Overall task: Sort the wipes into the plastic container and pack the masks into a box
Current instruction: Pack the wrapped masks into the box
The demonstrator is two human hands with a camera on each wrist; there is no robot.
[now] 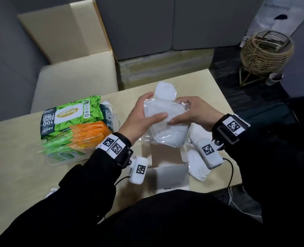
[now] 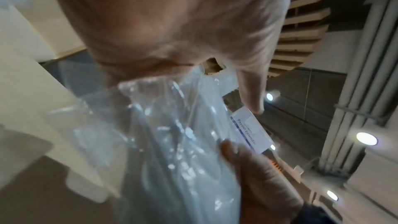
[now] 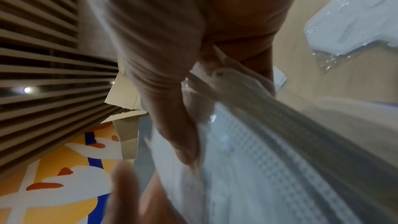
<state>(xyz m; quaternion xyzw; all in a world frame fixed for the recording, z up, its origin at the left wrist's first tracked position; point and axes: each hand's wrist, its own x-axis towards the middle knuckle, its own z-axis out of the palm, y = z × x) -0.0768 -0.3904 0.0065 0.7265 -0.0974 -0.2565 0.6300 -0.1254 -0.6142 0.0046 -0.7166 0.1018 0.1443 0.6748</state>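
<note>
Both hands hold a stack of white masks in clear wrappers (image 1: 167, 125) above the table. My left hand (image 1: 146, 113) grips the stack from the left, thumb on top; in the left wrist view the wrappers (image 2: 172, 142) hang from its palm. My right hand (image 1: 190, 113) grips the stack's right side, and the right wrist view shows a mask's textured edge (image 3: 269, 142) under its fingers. More wrapped masks lie loose at the far side (image 1: 165, 90) and at the right (image 1: 198, 164). A small white box (image 1: 170, 175) stands open below the hands. Green and orange wipe packs (image 1: 71, 120) fill a clear plastic container (image 1: 58, 162) on the left.
A beige table (image 1: 14, 166) carries everything. A large open cardboard box (image 1: 67, 32) stands on a cream chair (image 1: 73, 82) behind it. A wicker basket on a stand (image 1: 265, 50) is on the floor at the far right. Cables (image 1: 230, 175) trail from the wrist cameras.
</note>
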